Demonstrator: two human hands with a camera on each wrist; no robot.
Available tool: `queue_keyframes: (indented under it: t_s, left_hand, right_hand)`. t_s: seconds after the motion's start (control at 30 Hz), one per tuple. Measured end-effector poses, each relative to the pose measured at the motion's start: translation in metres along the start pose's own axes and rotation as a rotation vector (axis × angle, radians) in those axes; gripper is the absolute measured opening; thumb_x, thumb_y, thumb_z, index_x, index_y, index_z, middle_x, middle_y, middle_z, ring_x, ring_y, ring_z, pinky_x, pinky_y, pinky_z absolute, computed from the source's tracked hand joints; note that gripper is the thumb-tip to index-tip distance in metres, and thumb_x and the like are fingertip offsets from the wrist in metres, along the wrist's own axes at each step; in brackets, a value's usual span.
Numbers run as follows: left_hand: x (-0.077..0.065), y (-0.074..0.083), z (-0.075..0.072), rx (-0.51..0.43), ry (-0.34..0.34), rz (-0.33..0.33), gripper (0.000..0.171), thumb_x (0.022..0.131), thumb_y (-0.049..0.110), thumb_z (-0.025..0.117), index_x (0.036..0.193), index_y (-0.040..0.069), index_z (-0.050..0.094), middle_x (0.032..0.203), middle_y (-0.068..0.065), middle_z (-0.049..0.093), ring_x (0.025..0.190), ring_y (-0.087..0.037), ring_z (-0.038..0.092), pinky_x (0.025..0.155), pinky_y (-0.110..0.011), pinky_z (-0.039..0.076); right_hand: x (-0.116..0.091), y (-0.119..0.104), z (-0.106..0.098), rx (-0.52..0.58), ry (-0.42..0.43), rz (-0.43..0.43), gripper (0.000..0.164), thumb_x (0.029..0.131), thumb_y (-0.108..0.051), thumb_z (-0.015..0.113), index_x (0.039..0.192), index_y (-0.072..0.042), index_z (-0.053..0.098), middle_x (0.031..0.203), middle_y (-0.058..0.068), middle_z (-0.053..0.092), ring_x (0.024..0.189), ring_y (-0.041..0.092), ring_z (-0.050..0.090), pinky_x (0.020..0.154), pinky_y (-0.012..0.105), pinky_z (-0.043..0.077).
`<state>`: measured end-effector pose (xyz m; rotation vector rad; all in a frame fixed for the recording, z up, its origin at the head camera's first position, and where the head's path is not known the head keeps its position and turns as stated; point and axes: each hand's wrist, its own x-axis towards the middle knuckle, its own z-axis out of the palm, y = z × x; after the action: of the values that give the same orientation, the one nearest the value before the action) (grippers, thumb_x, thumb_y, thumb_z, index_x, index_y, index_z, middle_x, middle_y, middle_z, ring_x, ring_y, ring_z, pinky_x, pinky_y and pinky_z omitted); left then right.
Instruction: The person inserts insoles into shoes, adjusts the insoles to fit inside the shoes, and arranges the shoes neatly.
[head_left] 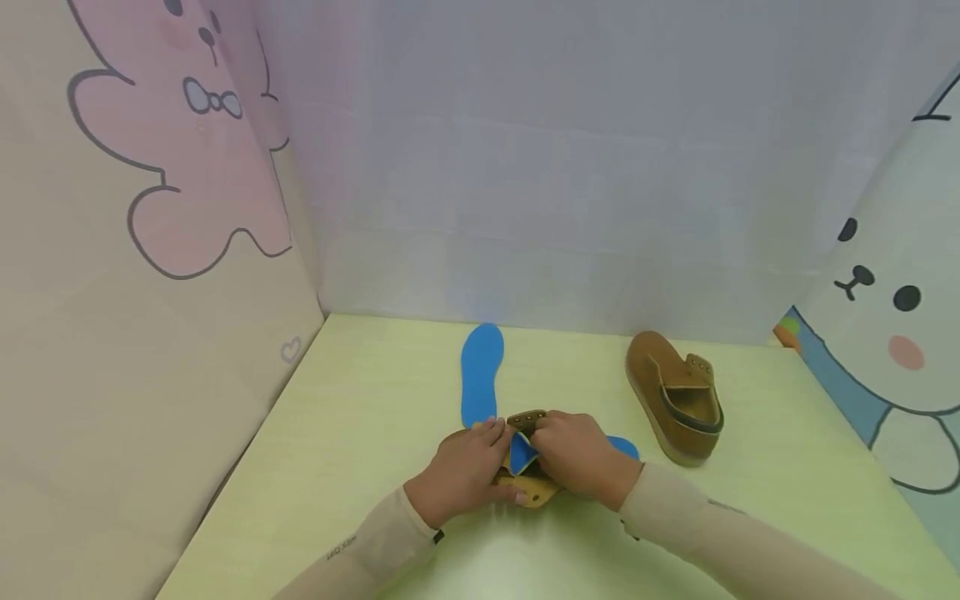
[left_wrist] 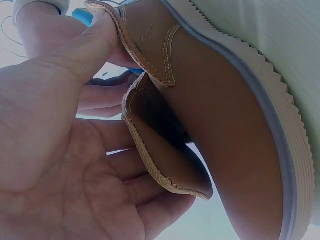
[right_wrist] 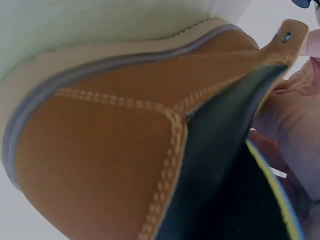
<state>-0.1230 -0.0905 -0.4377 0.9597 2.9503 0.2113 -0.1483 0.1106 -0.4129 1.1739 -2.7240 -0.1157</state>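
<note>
A brown leather shoe [head_left: 536,492] with a ridged pale sole lies under both hands on the table. My left hand [head_left: 468,471] holds its front part; in the left wrist view the thumb lies at the lace flap [left_wrist: 150,55] and the fingers are behind the tongue [left_wrist: 160,145]. A blue insole [head_left: 522,454] with a yellow underside is bent in the shoe's opening. My right hand [head_left: 581,454], fingers curled, grips this insole at the opening. More blue [head_left: 624,447] shows beyond the right hand; the part between is covered. In the right wrist view the insole's edge [right_wrist: 277,190] stands inside the dark lining.
A second blue insole [head_left: 482,375] lies flat behind the left hand. The matching brown shoe [head_left: 675,400] rests at the right, toe pointing away. Pale curtains with cartoon animals [head_left: 180,167] surround the light yellow-green table [head_left: 322,500].
</note>
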Motion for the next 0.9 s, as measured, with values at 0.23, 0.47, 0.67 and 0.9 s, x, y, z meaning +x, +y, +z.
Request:
queue_keyframes:
  t_s: [0.23,0.47,0.67,0.9]
  left_hand:
    - [0.001,-0.001,-0.002,0.025,0.015,0.011,0.093,0.086,0.065,0.069,0.148,-0.001,0.049,0.151,-0.018,0.049,0.14,-0.031,0.046,0.111,-0.04,0.042]
    - [0.001,0.0,-0.002,0.05,-0.012,0.014,0.093,0.087,0.067,0.066,0.148,-0.002,0.049,0.152,-0.017,0.048,0.141,-0.03,0.044,0.113,-0.039,0.04]
    - [0.002,0.002,-0.002,0.068,-0.017,0.027,0.093,0.088,0.066,0.065,0.148,-0.003,0.048,0.151,-0.018,0.048,0.141,-0.03,0.044,0.113,-0.038,0.04]
    - [0.002,0.001,-0.001,0.042,-0.017,0.023,0.093,0.088,0.065,0.066,0.148,-0.003,0.048,0.152,-0.018,0.047,0.141,-0.03,0.044,0.113,-0.039,0.04]
  right_hand:
    - [0.006,-0.005,0.005,0.002,0.0,0.025,0.018,0.09,-0.013,0.074,0.073,-0.015,0.071,0.072,-0.001,0.064,0.073,0.017,0.062,0.054,0.035,0.054]
    - [0.006,-0.009,0.011,0.002,0.011,0.034,0.015,0.092,-0.016,0.075,0.077,-0.016,0.074,0.076,-0.002,0.065,0.075,0.016,0.06,0.057,0.032,0.055]
    - [0.007,-0.012,0.014,0.026,-0.01,0.061,0.011,0.094,-0.017,0.074,0.083,-0.016,0.076,0.08,-0.001,0.066,0.08,0.017,0.061,0.061,0.032,0.057]
    - [0.009,-0.013,0.016,0.058,0.016,0.048,0.009,0.093,-0.016,0.075,0.084,-0.015,0.076,0.083,0.0,0.066,0.082,0.018,0.062,0.063,0.032,0.057]
